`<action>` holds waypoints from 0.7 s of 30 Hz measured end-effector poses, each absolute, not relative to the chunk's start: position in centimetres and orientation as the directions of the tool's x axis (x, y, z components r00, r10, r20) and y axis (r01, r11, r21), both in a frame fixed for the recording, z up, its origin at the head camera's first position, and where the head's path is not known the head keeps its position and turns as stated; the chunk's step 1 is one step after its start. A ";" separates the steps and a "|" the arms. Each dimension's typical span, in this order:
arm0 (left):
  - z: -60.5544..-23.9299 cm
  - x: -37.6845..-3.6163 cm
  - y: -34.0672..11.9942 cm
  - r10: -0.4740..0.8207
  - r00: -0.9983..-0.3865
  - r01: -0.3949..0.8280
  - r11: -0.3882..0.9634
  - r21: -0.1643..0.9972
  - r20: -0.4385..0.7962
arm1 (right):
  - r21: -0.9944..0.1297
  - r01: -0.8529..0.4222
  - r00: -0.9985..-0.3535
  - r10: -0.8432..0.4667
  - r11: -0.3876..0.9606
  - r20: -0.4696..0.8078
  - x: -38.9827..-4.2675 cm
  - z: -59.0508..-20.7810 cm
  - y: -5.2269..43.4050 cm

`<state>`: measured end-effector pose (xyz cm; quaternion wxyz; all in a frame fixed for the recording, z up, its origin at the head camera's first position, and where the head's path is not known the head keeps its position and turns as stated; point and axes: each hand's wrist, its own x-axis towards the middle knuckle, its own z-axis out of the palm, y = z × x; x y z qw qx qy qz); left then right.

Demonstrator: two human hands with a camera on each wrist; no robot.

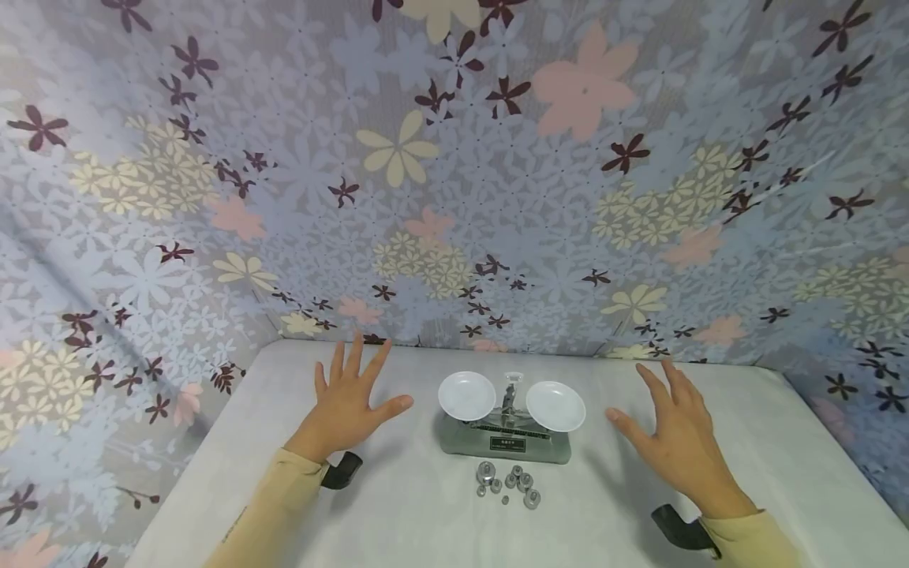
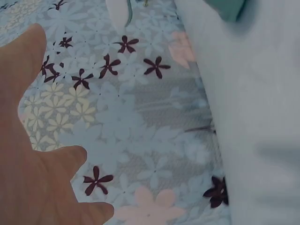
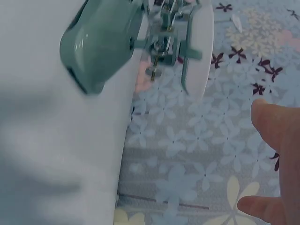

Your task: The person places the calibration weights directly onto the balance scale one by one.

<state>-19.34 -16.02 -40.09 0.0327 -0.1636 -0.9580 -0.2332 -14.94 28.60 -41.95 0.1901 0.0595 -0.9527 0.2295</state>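
Both my hands hovering by the balance scale (image 1: pixel 506 430)

Left hand (image 1: pixel 349 406) and right hand (image 1: pixel 678 438) spread wide, holding nothing; weights (image 1: pixel 507 481) sit in front.

You've got a white table (image 1: pixel 398 528) with a matte top, tucked into a corner of flowery wall. Sitting on it near the back middle is a grey-green balance scale (image 1: pixel 506 435) with two white pans, and just in front of that a loose cluster of small metal weights (image 1: pixel 510 483).
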 end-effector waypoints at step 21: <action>-44.8 -18.4 -12.4 0.325 -0.939 0.326 0.739 0.589 0.111 | -0.515 -0.207 -0.933 -0.009 0.832 0.360 -12.8 -45.1 24.7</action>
